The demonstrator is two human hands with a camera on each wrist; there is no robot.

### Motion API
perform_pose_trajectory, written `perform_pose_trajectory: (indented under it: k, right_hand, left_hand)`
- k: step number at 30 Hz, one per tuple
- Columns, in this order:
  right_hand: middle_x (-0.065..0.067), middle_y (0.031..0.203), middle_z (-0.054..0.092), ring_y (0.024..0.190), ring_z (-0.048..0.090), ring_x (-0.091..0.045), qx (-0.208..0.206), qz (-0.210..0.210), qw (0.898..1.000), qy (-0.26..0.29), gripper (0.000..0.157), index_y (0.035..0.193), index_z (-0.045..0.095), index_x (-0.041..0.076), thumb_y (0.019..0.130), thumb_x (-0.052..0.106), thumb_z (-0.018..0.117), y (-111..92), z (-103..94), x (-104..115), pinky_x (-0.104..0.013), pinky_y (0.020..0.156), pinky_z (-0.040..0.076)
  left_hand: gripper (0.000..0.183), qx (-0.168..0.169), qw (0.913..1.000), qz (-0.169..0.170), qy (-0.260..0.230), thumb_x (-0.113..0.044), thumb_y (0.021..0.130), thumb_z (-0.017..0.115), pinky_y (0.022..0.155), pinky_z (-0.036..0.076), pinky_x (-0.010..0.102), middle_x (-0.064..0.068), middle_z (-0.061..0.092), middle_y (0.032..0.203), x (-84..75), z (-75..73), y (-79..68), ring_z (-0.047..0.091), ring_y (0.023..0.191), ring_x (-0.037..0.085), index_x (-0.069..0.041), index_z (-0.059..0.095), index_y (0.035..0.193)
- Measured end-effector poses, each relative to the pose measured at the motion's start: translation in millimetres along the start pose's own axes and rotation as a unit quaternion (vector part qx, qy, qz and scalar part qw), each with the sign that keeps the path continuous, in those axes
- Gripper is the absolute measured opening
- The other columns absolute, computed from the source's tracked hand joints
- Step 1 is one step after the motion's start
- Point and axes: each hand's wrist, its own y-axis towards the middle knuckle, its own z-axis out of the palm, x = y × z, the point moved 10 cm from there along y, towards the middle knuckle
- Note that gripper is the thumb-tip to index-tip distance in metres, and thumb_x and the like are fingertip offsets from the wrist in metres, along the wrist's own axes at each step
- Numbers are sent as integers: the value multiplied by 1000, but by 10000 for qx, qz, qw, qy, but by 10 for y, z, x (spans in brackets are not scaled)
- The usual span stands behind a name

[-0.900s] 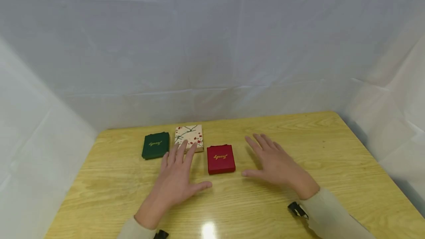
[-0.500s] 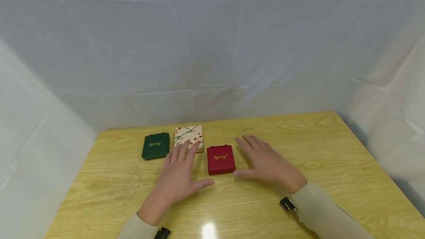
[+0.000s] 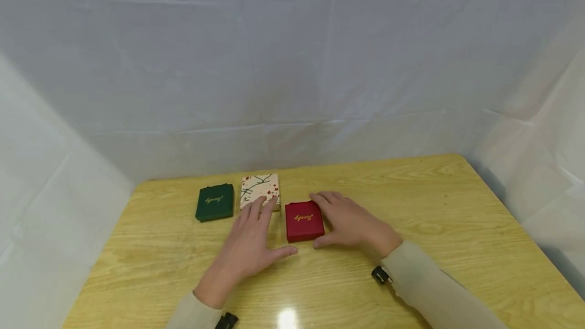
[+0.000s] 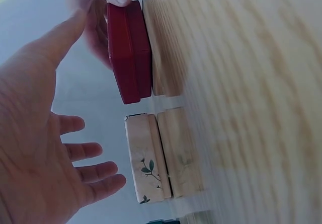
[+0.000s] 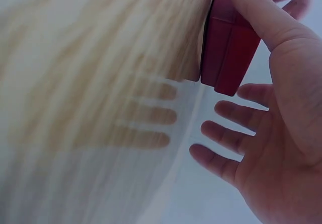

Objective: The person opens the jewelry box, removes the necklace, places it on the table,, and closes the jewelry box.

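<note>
Table (image 3: 434, 202): yellow-brown wood grain, far right corner rounded, two small dark marks toward that side; a white patch of glare (image 3: 287, 318) lies at the near edge of the head view, and in the wrist views the glossy top mirrors boxes and fingers. Back cloth (image 3: 292, 65): pale grey, creased vertically, with a long horizontal fold low down, hanging behind the far edge. Side cloths, two: left (image 3: 36, 192) whitish and smooth, right (image 3: 553, 136) more wrinkled, in shadow below. Boxes, three, lying flat on the table: green box (image 3: 215, 202), gold lettering, leftmost; floral box (image 3: 258, 185), cream with red blossoms and dark branches, just beside it; red box (image 3: 303, 222), gold lettering, right of the floral one and nearer the person, between the hands. Right hand (image 3: 352, 223): thumb and fingers apart, about the red box's right side; firm contact cannot be told. Left hand (image 3: 249, 248): fingers spread, above the table, overlapping the floral box's near edge in the head view, thumb toward the red box. Sleeves (image 3: 425, 278), two, beige; a black fitting (image 3: 379, 274) at each wrist.
</note>
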Motion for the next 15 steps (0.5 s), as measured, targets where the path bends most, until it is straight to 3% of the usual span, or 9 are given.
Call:
perform_pose_trajectory:
  k: [7,15]
  right_hand:
    - [-11,157,49,139,48,-29,127,-174,9998,29,112,163,37,4,79,58,90,133,62,45,-48,116,41]
    - [-7,142,56,125,52,-22,286,-209,9983,462,98,155,44,2,80,40,92,207,101,61,-41,107,47]
  left_hand:
    - [114,155,9999,-40,35,-76,81,77,118,33,64,22,31,168,-4,52,27,30,152,45,-12,34,166]
    - [115,168,9998,-65,30,-74,81,80,119,32,63,21,28,169,2,71,40,29,152,44,-11,34,166]
